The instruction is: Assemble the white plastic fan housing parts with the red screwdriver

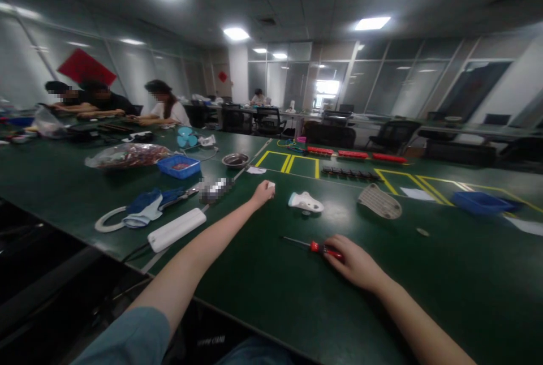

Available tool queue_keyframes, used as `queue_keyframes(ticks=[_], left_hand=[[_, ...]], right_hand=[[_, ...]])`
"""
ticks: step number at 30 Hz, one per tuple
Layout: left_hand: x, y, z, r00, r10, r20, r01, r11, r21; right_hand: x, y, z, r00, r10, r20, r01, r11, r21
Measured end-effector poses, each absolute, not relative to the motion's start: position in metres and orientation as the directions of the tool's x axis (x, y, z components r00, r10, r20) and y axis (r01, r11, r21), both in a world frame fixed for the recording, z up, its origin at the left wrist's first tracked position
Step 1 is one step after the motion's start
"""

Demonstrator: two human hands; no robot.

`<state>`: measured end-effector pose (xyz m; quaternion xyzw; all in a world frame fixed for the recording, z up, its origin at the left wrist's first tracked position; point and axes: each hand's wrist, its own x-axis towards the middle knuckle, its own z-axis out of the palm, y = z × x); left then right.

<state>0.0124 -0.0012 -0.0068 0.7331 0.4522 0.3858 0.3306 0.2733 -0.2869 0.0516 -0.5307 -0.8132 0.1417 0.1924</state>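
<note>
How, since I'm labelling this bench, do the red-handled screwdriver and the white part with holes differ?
The screwdriver has a red handle and slim shaft; the white part is broader, with holes and a light-blue end. The right hand is on the screwdriver; no hand touches the white part. Both are at the green tabletop.

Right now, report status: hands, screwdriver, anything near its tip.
Right hand on red-and-black screwdriver, tip pointing left. Left hand pinching small white piece. White part with holes on green table, just beyond screwdriver.
</note>
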Motion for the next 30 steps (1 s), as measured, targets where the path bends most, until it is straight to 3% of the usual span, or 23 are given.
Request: queue_keyframes(ticks=[5, 9, 13, 18, 24, 28, 30], left_hand=[[0.015, -0.009, -0.001, 0.408, 0.896, 0.175, 0.224, -0.284, 0.932], [0.003, -0.009, 0.008, 0.468, 0.879, 0.089, 0.121, -0.163, 0.979], [-0.003, -0.007, 0.013, 0.504, 0.863, 0.039, 0.039, -0.068, 0.997], [-0.005, -0.009, 0.016, 0.592, 0.806, -0.024, 0.025, 0.011, 1.000], [-0.005, -0.012, 0.023, 0.748, 0.651, -0.128, 0.092, 0.089, 0.992], [-0.016, -0.014, 0.029, 0.821, 0.531, -0.209, 0.144, 0.163, 0.976], [-0.022, -0.018, 0.030, 0.892, 0.371, -0.260, 0.190, 0.216, 0.958]], right_hand=[[0.284, -0.284, 0.052, -0.185, 0.921, 0.344, 0.839, 0.330, -0.432], [0.309, -0.275, 0.044, 0.103, 0.886, 0.452, 0.932, 0.072, -0.354], [0.335, -0.268, 0.035, 0.312, 0.852, 0.420, 0.932, -0.190, -0.308], [0.352, -0.267, 0.030, 0.406, 0.853, 0.327, 0.910, -0.345, -0.231], [0.341, -0.265, 0.026, 0.287, 0.834, 0.470, 0.956, -0.277, -0.093], [0.323, -0.262, 0.018, 0.178, 0.840, 0.513, 0.984, -0.150, -0.096], [0.315, -0.262, 0.014, 0.124, 0.859, 0.496, 0.990, -0.076, -0.116]])
